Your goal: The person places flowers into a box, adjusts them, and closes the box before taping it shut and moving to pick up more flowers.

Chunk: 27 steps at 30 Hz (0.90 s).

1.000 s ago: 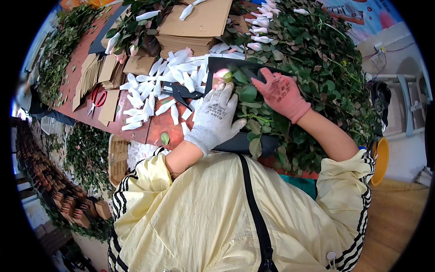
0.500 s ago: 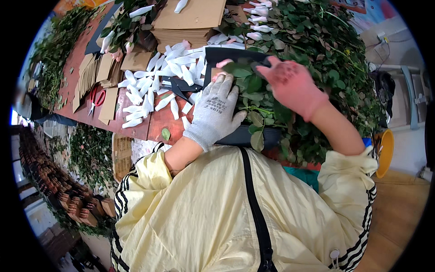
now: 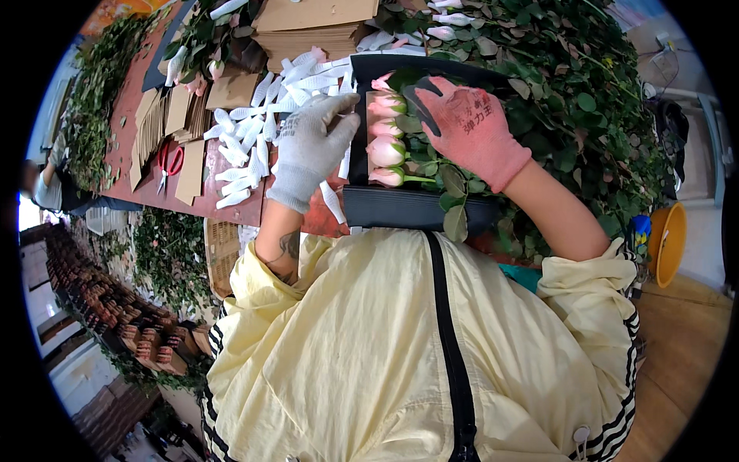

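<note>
Several pale pink roses (image 3: 386, 151) lie in a row on cardboard, inside a black tray (image 3: 419, 202) with raised sides. Their stems and leaves run to the right. My left hand (image 3: 304, 146), in a grey glove, hovers at the tray's left edge, thumb and fingers apart with nothing visible between them. Over the rose leaves just right of the buds is my right hand (image 3: 469, 135), in a pink glove with dark fingertips. Its fingers reach out to the left, apart from one another. White foam net sleeves (image 3: 250, 138) are scattered left of the tray.
Stacked cardboard sheets (image 3: 308, 38) stand at the back. Folded cardboard pieces (image 3: 150, 131) and red-handled scissors (image 3: 169, 165) lie at the left. Leafy stems (image 3: 585, 115) cover the right side. A yellow tub (image 3: 667, 245) is at the far right.
My left hand has drawn back left off the tray, uncovering the row of rose buds. My right hand has shifted slightly left and down. The stapler at left is now hidden by my hand.
</note>
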Available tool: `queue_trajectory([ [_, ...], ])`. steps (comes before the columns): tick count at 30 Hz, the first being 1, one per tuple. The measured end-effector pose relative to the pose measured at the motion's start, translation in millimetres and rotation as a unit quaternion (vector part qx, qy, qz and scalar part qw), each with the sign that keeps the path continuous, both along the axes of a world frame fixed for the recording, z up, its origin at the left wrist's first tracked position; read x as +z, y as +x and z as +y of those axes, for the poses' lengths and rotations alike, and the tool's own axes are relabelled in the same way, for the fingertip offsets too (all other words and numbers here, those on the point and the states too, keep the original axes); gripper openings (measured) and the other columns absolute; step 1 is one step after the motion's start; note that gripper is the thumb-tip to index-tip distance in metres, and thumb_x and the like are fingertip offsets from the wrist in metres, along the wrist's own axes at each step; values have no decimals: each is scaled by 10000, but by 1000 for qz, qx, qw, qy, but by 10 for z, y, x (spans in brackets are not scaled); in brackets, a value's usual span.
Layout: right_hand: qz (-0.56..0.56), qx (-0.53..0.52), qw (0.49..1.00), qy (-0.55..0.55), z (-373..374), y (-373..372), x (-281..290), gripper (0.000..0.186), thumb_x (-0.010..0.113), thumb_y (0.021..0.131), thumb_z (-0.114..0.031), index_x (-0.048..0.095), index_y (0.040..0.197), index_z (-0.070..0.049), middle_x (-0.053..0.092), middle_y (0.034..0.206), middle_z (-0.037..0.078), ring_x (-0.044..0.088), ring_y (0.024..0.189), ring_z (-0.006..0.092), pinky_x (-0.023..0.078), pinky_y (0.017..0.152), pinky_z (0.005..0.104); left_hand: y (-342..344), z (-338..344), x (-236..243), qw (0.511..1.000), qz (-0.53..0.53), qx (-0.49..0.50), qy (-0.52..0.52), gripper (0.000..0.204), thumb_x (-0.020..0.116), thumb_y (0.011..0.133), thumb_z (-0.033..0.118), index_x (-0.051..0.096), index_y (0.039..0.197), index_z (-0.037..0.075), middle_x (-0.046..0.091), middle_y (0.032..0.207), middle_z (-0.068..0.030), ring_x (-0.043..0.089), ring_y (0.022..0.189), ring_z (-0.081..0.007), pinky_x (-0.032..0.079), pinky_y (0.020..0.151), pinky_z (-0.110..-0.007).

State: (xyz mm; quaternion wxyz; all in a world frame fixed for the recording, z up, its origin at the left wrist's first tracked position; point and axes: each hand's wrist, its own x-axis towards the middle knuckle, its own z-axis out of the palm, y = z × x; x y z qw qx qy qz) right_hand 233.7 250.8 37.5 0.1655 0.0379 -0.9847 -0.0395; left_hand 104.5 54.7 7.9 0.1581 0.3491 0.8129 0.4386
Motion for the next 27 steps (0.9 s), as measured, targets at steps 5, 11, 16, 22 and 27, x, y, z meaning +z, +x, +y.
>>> queue_trajectory([
  [5, -88, -86, 992, -15, 72, 133, -227, 451, 585, 796, -297, 525, 1228, -180, 550, 1246, 76, 593, 995, 214, 477, 833, 351, -84, 164, -336, 987, 156, -41, -14, 275, 578, 790, 223, 683, 1018, 109, 600, 865, -137, 592, 856, -306, 469, 778, -396],
  [11, -100, -86, 991, 7, 65, 163, -281, 442, 569, 816, -315, 512, 1233, -179, 529, 1271, 84, 583, 1028, 227, 458, 879, 344, -99, 131, -420, 991, 128, -34, -8, 266, 616, 773, 232, 704, 1004, 132, 590, 866, -114, 589, 854, -280, 467, 775, -383],
  [16, -107, -99, 989, -6, 84, 155, -252, 434, 570, 814, -315, 511, 1223, -182, 528, 1267, 108, 582, 1035, 228, 458, 879, 334, -132, 121, -479, 992, 101, -57, 52, 287, 611, 770, 228, 700, 1030, 145, 623, 886, -128, 599, 858, -291, 471, 779, -382],
  [22, -84, -81, 993, 22, 127, 179, -305, 444, 605, 798, -313, 515, 1209, -170, 531, 1263, 124, 601, 990, 236, 476, 852, 340, -64, -89, -391, 998, 20, -38, -36, 251, 619, 777, 244, 709, 988, 144, 630, 914, -131, 611, 885, -285, 477, 796, -378],
  [27, -108, -98, 989, 20, 125, 163, -283, 450, 619, 789, -315, 521, 1202, -168, 533, 1261, 122, 606, 978, 239, 488, 831, 343, 50, -79, -481, 996, 56, -69, -5, 259, 679, 758, 306, 716, 966, 155, 625, 887, -103, 608, 874, -271, 480, 776, -371],
])
